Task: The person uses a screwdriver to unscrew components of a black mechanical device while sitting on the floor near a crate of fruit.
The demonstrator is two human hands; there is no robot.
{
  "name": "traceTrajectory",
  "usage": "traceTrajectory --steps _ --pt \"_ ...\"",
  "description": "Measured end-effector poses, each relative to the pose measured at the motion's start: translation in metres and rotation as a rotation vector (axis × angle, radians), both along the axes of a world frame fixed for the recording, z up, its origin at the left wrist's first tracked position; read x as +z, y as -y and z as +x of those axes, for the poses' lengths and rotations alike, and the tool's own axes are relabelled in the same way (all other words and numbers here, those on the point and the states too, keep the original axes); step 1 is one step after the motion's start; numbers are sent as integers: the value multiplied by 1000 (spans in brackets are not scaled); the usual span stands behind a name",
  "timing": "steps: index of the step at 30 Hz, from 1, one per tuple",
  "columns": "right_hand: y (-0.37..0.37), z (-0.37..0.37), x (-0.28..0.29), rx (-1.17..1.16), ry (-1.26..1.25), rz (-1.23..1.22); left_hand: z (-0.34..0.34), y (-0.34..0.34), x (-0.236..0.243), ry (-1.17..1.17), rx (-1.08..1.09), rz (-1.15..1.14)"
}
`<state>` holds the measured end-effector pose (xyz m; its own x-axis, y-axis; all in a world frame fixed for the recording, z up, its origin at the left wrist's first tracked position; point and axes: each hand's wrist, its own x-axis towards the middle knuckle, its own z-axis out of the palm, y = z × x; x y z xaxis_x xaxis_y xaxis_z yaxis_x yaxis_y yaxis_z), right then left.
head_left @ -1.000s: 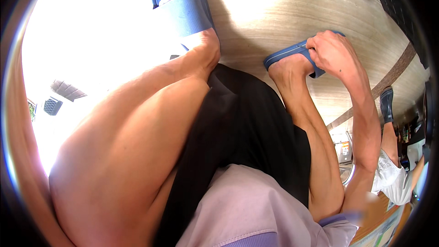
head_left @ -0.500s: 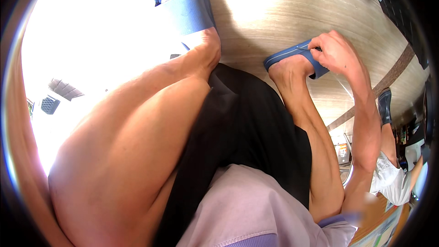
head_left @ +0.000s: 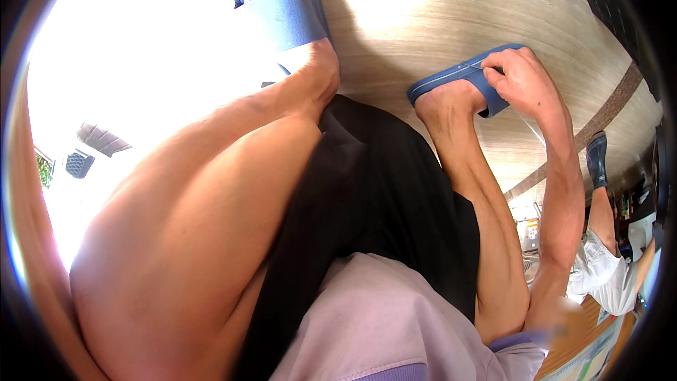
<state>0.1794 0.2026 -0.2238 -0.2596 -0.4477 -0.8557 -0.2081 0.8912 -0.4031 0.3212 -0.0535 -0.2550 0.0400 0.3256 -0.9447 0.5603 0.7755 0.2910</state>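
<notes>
My right hand (head_left: 522,81) is at the blue right slipper (head_left: 441,80), with thumb and fingers pinched on what looks like a thin strand (head_left: 474,67) over its upper side. A fine pale line also hangs below the hand. My right foot (head_left: 451,95) is in that slipper. My left foot (head_left: 310,63) wears a matching blue slipper (head_left: 282,14) at the upper middle. Between my bare legs lie black shorts (head_left: 374,190), above the hem of a lilac shirt (head_left: 374,310). My left hand is not in view.
A pale wood-look floor (head_left: 374,21) with a dark curved stripe (head_left: 606,106) lies underneath, glaringly bright at left. At right another person's leg (head_left: 601,212) in a dark shoe and light shorts (head_left: 592,268) shows beside cluttered furniture. A dark object (head_left: 610,14) lines the upper right edge.
My right hand has shifted slightly at the slipper, its fingers now bent nearer the tips. The fine pale line below it was not visible a second ago.
</notes>
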Motion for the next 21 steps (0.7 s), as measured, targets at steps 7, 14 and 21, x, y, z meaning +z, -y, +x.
traceTrajectory --steps 7,14,21 --pt "10 -2 1 136 -42 -8 1 1 0 14 -1 5" --pt "-5 3 -7 62 -92 -195 2 1 0 17 -14 16" --pt "-13 9 1 -4 67 -64 2 0 0 21 -38 29"
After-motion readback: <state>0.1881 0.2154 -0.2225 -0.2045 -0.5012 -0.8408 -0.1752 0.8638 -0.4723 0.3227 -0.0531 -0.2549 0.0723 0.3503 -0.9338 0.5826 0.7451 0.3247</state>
